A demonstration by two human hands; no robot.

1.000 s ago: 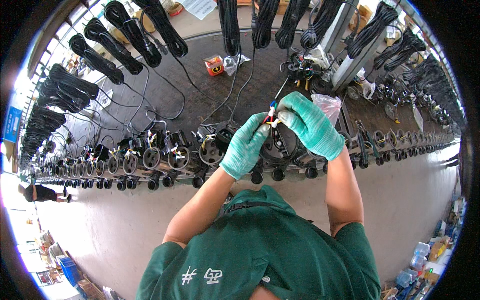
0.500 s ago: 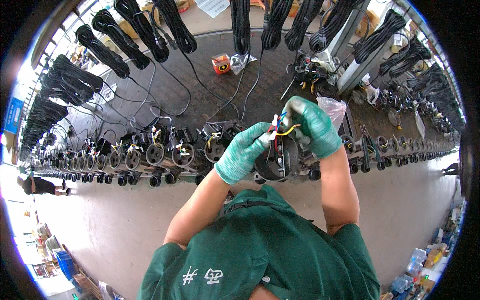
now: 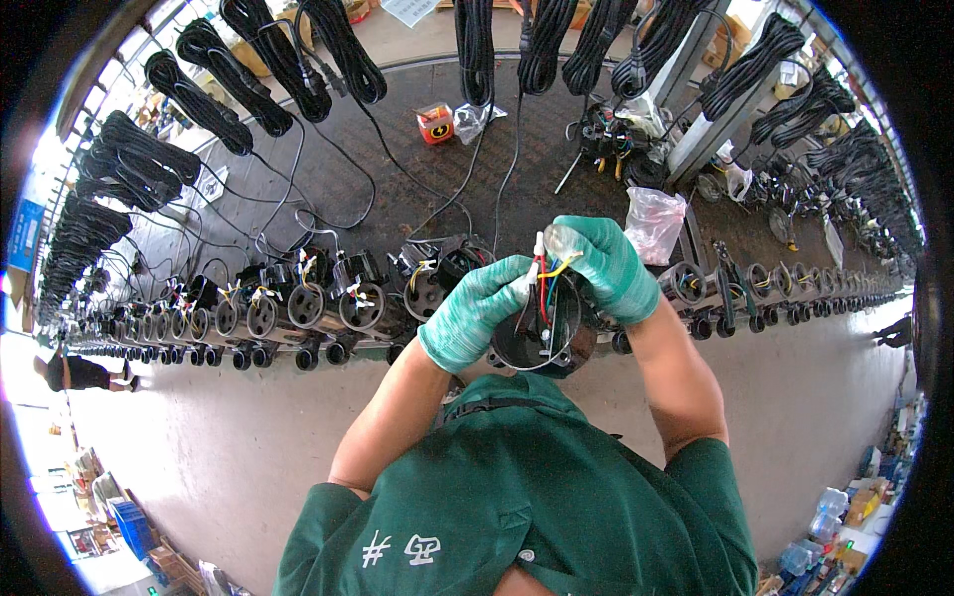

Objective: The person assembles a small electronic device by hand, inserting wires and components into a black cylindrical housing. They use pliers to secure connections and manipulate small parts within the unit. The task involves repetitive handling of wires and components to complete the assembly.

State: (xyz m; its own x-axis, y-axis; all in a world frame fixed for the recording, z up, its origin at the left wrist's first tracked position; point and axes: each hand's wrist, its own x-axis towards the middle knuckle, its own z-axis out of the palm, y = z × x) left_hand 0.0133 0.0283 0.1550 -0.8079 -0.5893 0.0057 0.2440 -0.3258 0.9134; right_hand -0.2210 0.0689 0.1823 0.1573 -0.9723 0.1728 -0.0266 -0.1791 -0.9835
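Observation:
In front of me an open round black housing (image 3: pixel 566 328) stands at the bench's near edge, with thin coloured wires (image 3: pixel 545 294) rising from it. My left hand (image 3: pixel 479 310), in a green glove, pinches the wires near a white connector at the housing's left rim. My right hand (image 3: pixel 614 270), gloved alike, is closed at the top of the bundle. A yellow wire end shows beside its fingertips, which partly hide what they grip. Red, blue-green and white wires run down into the housing.
Similar housings (image 3: pixel 363 306) line the bench edge on both sides. Coiled black cables (image 3: pixel 475 50) hang across the far side. On the dark bench top (image 3: pixel 417 159) lie a small red-orange box (image 3: pixel 435 123), a clear plastic bag (image 3: pixel 653 224) and several tools (image 3: pixel 608 139).
My right hand has come down and in toward the wires, its fingers now closed at their upper ends. The left hand has shifted slightly left. More of the plastic bag shows.

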